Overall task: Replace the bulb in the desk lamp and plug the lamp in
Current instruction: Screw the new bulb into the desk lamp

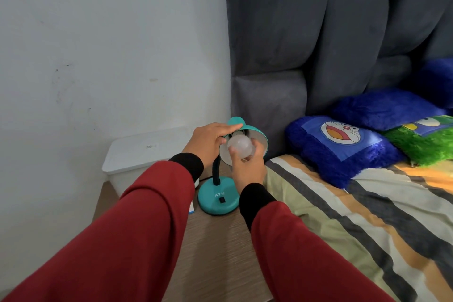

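The right hand [247,165] is closed around a white bulb [240,146], with the thumb on the bulb's near left side and the fingers wrapped over its far right side. The bulb sits at the mouth of the teal lamp shade [255,135]; its base points into the shade, and whether it is seated in the socket cannot be determined. The left hand [210,142], just left of the right hand, grips the outside of the shade, fingers laid over the top and thumb beside the bulb. Below both hands, a dark flexible neck [216,170] runs down to the round teal lamp base [218,200], which carries a black switch and stands on the wooden surface [215,252]. Left of the left hand, a white lidded box [144,154] rests on the same surface against the wall [98,44]. Both forearms wear red sleeves with black cuffs. Right of the right hand lies a bed with a striped cover [355,216]; further right are blue plush cushions [343,147] with a cartoon print. Beyond the hands rises a grey padded headboard [318,44].
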The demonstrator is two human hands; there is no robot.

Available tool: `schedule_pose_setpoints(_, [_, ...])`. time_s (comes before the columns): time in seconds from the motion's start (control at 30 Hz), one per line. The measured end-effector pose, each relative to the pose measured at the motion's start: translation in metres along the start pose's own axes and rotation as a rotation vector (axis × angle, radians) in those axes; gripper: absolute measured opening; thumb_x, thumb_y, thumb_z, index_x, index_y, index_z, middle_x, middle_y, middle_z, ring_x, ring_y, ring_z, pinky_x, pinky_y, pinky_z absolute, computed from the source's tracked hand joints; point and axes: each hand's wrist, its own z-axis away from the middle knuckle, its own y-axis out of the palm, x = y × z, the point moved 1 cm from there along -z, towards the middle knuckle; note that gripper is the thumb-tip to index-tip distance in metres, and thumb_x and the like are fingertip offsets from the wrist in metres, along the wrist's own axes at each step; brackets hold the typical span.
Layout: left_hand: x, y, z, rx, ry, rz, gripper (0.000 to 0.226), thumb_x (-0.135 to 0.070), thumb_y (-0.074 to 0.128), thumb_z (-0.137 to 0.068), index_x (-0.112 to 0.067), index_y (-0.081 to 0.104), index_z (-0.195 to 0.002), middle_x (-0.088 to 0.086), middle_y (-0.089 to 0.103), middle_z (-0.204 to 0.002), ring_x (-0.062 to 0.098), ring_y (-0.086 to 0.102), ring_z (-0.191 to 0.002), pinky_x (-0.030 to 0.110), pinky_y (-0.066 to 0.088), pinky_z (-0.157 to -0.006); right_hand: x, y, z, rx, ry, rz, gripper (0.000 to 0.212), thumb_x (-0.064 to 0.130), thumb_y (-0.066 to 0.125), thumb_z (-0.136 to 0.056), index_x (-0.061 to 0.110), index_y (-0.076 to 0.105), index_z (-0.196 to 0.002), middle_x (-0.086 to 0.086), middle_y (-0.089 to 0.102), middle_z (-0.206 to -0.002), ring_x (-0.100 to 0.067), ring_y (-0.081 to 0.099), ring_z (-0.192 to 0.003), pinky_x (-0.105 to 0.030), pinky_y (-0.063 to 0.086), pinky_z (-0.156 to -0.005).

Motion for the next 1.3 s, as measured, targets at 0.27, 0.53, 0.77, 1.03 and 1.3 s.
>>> schedule_pose_setpoints(0.27, [-0.0006, 0.0006, -0.0009, 0.008, 0.0, -0.025, 0.053, 0.003, 0.044, -0.095, -0.03, 0.049, -0.135, 0.002, 0.053, -0.139, 0.016, 0.048, -0.128, 0.019, 0.029, -0.111, 0.0014, -0.0017, -0.0008, -0.018, 0.023, -0.001, 0.056, 0.038, 0.063, -0.085, 0.024, 0.039, -0.134, -0.007, 0.06, -0.117, -0.025, 0.061, -0.103, -0.042, 0.05, -0.096])
schedule_pose_setpoints(0.53, [-0.0003, 0.0008, -0.0001, 0.001, 0.006, -0.033, 0.053, 0.003, 0.045, -0.094, -0.03, 0.049, -0.135, 0.002, 0.053, -0.138, 0.016, 0.048, -0.128, 0.018, 0.029, -0.111, 0.0031, 0.0016, 0.0008, 0.003, 0.061, -0.051, 0.057, 0.048, 0.058, -0.083, 0.025, 0.04, -0.131, -0.012, 0.062, -0.119, -0.03, 0.063, -0.106, -0.046, 0.05, -0.095])
schedule_pose_setpoints(0.77, [0.0006, 0.0019, -0.0009, 0.004, -0.005, -0.015, 0.054, 0.004, 0.045, -0.094, -0.03, 0.049, -0.135, 0.001, 0.052, -0.139, 0.015, 0.048, -0.128, 0.014, 0.027, -0.108, 0.0031, -0.0019, -0.0014, 0.009, 0.07, -0.04, 0.058, 0.037, 0.068, -0.079, 0.03, 0.036, -0.127, -0.012, 0.058, -0.125, -0.029, 0.061, -0.109, -0.046, 0.049, -0.097])
schedule_pose_setpoints(1.03, [0.0002, 0.0021, 0.0002, -0.003, 0.005, -0.025, 0.054, 0.005, 0.045, -0.094, -0.03, 0.049, -0.135, 0.002, 0.053, -0.139, 0.015, 0.048, -0.128, 0.012, 0.026, -0.106, 0.0025, 0.0036, -0.0001, 0.013, 0.09, -0.102, 0.074, 0.048, 0.068, -0.069, 0.034, 0.032, -0.132, -0.007, 0.056, -0.12, -0.026, 0.059, -0.109, -0.046, 0.051, -0.095])
schedule_pose_setpoints(1.3, [0.0009, 0.0039, 0.0001, -0.011, 0.0, -0.012, 0.054, 0.005, 0.046, -0.093, -0.03, 0.05, -0.134, 0.002, 0.053, -0.138, 0.014, 0.049, -0.127, 0.008, 0.025, -0.104, 0.0027, -0.0035, -0.0052, -0.018, 0.059, -0.035, 0.073, 0.036, 0.069, -0.08, 0.023, 0.03, -0.14, -0.014, 0.053, -0.129, -0.027, 0.055, -0.115, -0.039, 0.046, -0.099])
